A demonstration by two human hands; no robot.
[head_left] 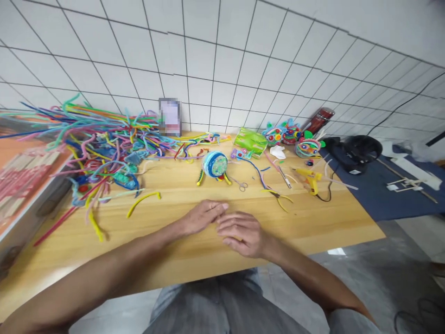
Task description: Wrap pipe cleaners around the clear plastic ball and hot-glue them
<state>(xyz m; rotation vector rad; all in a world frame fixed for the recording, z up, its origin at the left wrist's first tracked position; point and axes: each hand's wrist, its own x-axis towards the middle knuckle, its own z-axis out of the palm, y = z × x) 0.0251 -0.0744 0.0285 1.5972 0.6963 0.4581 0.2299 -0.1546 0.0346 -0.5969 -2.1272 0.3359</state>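
Note:
My left hand is closed above the front of the table, thumb and fingers together. Close against it, my right hand has its fingers curled in, and whatever they may hold between them is hidden or too small to name. Beyond them stands a round blue, white and green pipe-cleaner figure on short yellow and dark legs. Small scissors lie just right of it. Yellow-handled pliers rest farther right, near a yellow hot glue gun.
Bundled pipe cleaners cover the table's left side, with a bent yellow piece nearer. A phone leans on the tiled wall. At the back right are a green packet, finished colourful figures, a red flask and a black headband-like object.

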